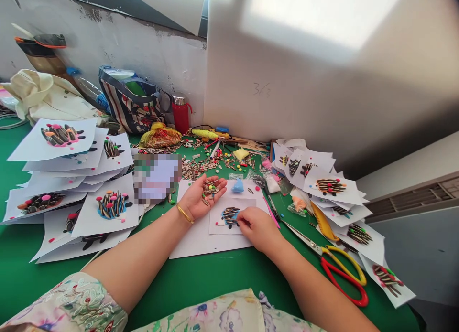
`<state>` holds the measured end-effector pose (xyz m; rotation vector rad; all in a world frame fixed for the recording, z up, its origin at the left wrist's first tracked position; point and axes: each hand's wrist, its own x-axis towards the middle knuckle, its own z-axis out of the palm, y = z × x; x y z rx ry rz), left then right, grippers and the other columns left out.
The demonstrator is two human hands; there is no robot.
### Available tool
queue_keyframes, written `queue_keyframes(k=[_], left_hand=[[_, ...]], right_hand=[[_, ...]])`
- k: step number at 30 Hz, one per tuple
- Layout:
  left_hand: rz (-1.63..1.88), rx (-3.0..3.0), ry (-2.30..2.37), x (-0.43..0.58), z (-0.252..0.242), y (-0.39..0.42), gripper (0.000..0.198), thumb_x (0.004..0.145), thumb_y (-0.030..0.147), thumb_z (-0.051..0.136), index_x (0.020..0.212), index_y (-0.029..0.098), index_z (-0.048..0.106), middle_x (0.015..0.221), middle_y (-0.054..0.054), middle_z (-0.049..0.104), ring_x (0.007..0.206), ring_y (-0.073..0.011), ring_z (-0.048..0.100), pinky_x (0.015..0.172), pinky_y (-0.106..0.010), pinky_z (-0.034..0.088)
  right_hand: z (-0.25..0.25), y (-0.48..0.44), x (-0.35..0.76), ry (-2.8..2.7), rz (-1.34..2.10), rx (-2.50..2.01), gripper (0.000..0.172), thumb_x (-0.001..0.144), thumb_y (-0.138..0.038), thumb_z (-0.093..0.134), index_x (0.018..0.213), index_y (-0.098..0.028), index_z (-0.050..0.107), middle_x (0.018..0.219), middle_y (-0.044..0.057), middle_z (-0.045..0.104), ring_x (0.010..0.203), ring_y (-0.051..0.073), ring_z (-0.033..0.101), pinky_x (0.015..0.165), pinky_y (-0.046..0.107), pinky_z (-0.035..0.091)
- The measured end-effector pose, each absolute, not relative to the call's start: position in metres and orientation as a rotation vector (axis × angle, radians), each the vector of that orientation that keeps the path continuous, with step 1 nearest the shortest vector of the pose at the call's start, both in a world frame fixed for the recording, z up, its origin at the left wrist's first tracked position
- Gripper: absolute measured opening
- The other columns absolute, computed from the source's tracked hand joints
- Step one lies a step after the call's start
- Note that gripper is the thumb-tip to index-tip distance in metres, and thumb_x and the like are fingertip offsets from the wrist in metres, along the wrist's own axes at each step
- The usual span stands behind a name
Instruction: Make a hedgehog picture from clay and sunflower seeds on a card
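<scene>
My left hand [201, 194] lies palm up on the green table, fingers spread, with several striped sunflower seeds and small coloured beads [209, 188] resting in the palm. A gold bangle [184, 213] circles that wrist. My right hand [256, 227] is closed in a pinch, fingertips down on a small white card [220, 224] at the edge of a blue patch covered with seeds [230, 215]. What the fingertips hold is too small to make out. The card rests on a larger white sheet [201, 243].
Stacks of finished seed pictures lie on the left [111, 205] and on the right [332, 186]. Red-and-yellow scissors [340, 270] sit right of my forearm. Loose seeds [195, 167], a red bottle [181, 114], a striped bag [131, 100] and a white wall stand behind.
</scene>
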<state>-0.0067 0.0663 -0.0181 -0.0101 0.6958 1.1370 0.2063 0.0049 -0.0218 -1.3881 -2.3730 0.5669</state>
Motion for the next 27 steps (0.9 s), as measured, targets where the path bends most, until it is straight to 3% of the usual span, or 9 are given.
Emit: queue_keyframes(k=[19,22,25,27], left_hand=[[1.140,-0.007,0.669,-0.006,-0.018,0.065,0.031,0.099,0.034,0.040,0.092,0.011,0.060,0.099,-0.017,0.070,0.095,-0.0256,0.071,0.082,-0.040,0.060],[1.113,0.011,0.649,-0.008,-0.021,0.066,0.033,0.099,0.035,0.038,0.092,0.011,0.060,0.089,-0.014,0.071,0.076,-0.0208,0.073,0.066,-0.032,0.060],[1.081,0.025,0.638,-0.010,-0.025,0.068,0.033,0.098,0.037,0.042,0.090,0.013,0.061,0.065,-0.004,0.065,0.046,-0.0125,0.062,0.040,-0.021,0.048],[1.082,0.019,0.628,-0.010,-0.027,0.069,0.031,0.097,0.038,0.045,0.087,0.014,0.061,0.055,0.000,0.059,0.039,-0.0105,0.056,0.036,-0.018,0.043]], right_hand=[[0.003,0.013,0.184,-2.413,0.254,-1.131,0.015,0.089,-0.020,0.055,0.086,-0.021,0.069,0.081,0.005,0.065,0.079,0.020,0.057,0.075,0.032,0.043],[0.008,0.034,0.155,-2.492,0.178,-1.118,0.016,0.090,-0.020,0.054,0.089,-0.022,0.070,0.086,0.006,0.066,0.082,0.021,0.057,0.076,0.033,0.042],[0.006,0.055,0.129,-2.529,0.133,-1.169,0.012,0.087,-0.022,0.059,0.090,-0.022,0.070,0.092,0.007,0.066,0.087,0.022,0.056,0.077,0.033,0.042],[0.002,0.065,0.117,-2.551,0.132,-1.178,0.012,0.086,-0.022,0.060,0.092,-0.022,0.070,0.101,0.007,0.067,0.091,0.022,0.056,0.079,0.034,0.042]])
